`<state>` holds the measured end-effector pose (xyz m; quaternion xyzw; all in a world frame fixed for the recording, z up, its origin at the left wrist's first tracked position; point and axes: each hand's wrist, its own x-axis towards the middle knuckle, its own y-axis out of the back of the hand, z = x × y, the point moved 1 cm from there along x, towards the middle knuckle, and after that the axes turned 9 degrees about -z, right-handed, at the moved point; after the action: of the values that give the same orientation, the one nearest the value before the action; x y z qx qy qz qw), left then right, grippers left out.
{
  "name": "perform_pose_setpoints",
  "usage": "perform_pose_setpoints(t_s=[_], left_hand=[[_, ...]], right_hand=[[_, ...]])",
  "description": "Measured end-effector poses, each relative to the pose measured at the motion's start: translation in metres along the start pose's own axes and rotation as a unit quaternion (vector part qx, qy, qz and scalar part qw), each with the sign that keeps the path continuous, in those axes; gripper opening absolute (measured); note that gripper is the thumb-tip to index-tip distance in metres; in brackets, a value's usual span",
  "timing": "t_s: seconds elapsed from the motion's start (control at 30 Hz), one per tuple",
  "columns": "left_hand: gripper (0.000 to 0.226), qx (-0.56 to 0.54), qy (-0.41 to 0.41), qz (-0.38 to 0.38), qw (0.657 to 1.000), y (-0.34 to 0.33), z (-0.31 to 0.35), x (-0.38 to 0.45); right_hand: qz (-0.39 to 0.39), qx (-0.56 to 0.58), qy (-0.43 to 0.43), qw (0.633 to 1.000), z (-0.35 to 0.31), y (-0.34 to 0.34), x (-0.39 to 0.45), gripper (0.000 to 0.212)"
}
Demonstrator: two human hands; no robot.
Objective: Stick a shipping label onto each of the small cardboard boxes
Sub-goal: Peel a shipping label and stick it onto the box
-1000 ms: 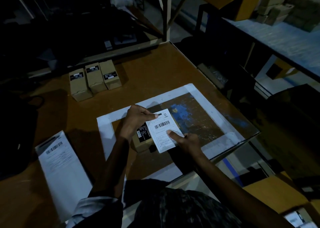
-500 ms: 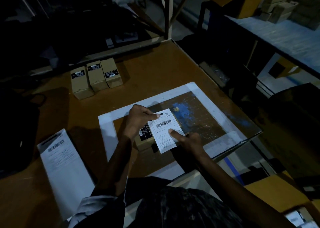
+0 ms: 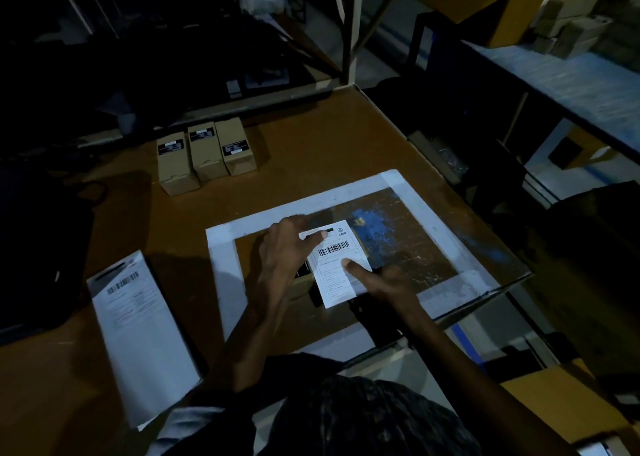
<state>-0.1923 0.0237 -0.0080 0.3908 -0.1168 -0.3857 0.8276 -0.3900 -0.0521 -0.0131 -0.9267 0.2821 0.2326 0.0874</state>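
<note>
White label (image 3: 337, 265) overhangs box (image 3: 300, 284) near edge; L hand (image 3: 284, 247), R hand (image 3: 388, 282) fingers flat, pressing.

left sleeve (image 3: 194, 421): pale, rolled | torso: dark patterned garment (image 3: 363, 417), perhaps a shirt | forearms bare

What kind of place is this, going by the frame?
Probably a warehouse packing station: a shipping label being pressed onto a small box, three small cardboard boxes waiting on the worktable, more boxes on shelving at the right.

Three boxes (image 3: 204, 154) block far-left; label sheet (image 3: 138, 331) near-left; bare tabletop (image 3: 311, 143) between
</note>
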Motion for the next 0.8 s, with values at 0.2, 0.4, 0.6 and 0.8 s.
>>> perform_pose_setpoints(t_s=[0.2, 0.4, 0.6, 0.8], left_hand=[[0.100, 0.018, 0.053, 0.048, 0.997, 0.000, -0.004, -0.016], [0.081, -0.098, 0.075, 0.068, 0.990, -0.008, -0.012, -0.039], [0.051, -0.163, 0.056, 0.091, 0.981, -0.010, -0.013, -0.044], [0.042, -0.190, 0.064, 0.103, 0.974, -0.012, -0.017, -0.044]], right_hand=[[0.045, -0.205, 0.008, 0.978, 0.005, 0.011, 0.010, 0.070], [0.172, -0.472, 0.109, 0.857, -0.023, 0.003, 0.000, 0.085], [0.053, -0.615, 0.157, 0.771, -0.022, -0.054, 0.013, 0.075], [0.012, -0.652, 0.175, 0.737, -0.011, -0.056, 0.018, 0.089]])
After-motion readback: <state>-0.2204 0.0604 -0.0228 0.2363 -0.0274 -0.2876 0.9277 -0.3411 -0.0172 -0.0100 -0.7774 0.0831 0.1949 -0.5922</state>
